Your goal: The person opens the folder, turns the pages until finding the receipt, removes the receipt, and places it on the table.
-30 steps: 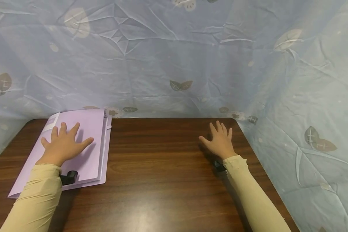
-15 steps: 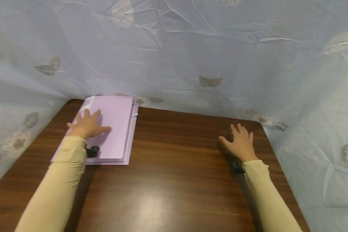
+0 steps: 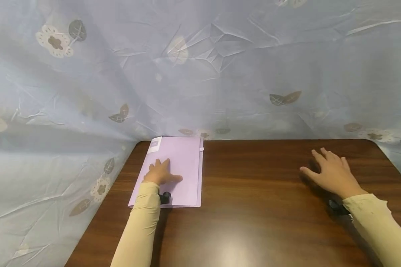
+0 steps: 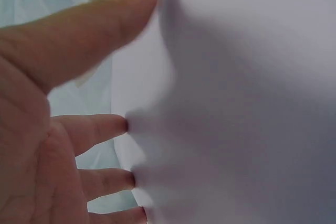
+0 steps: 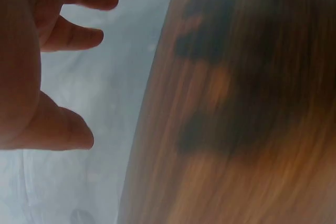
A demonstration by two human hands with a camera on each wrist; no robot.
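A lilac folder (image 3: 183, 155) with a white label near its top left corner lies closed on the table's far left part. My left hand (image 3: 159, 172) is over it, fingers spread, fingertips touching its cover; in the left wrist view the fingertips of the left hand (image 4: 63, 145) meet their shadows on the pale folder surface (image 4: 252, 103). Far off to the right, my right hand (image 3: 334, 174) hovers above the bare wood with its fingers apart, holding nothing. In the right wrist view, the right hand (image 5: 47, 66) casts a shadow on the tabletop.
The dark brown wooden table (image 3: 247, 193) stretches between the hands, with a glare spot near the front. A pale blue patterned fabric curtain (image 3: 240, 74) hangs behind the table and along its left side. A black strap camera (image 3: 165, 197) sits on the left wrist.
The head view has turned left, so the folder and both hands appear farther right. The left hand stays over the folder, and the right hand stays spread above the table.
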